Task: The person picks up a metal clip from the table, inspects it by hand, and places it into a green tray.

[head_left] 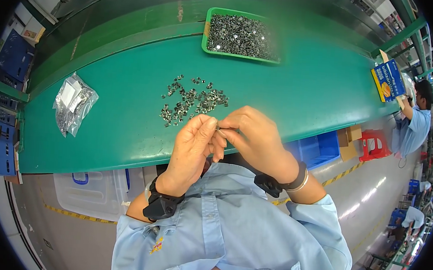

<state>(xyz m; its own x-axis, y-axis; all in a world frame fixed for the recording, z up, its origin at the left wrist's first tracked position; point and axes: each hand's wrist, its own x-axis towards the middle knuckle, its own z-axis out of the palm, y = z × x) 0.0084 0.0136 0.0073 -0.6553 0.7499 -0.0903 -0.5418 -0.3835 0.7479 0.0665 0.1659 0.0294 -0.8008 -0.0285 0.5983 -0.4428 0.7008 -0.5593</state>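
Observation:
My left hand (pixel 193 146) and my right hand (pixel 253 132) meet above the near edge of the green table, fingertips pinched together. Between them is a small shiny metal part (pixel 218 127), mostly covered by the fingers, so its exact shape cannot be made out. Just beyond my hands, a loose scatter of small metal parts (pixel 186 103) lies on the tabletop. Farther back stands a green tray (pixel 204 37) filled with many similar small metal pieces.
On the table's left lies a clear plastic bag (pixel 74 104) with metal parts and a white paper. A blue and yellow box (pixel 388 82) stands at the far right, near a co-worker (pixel 413 123). Below the edge are a blue bin (pixel 318 149), a red stool (pixel 375 145) and a clear lidded box (pixel 89 191).

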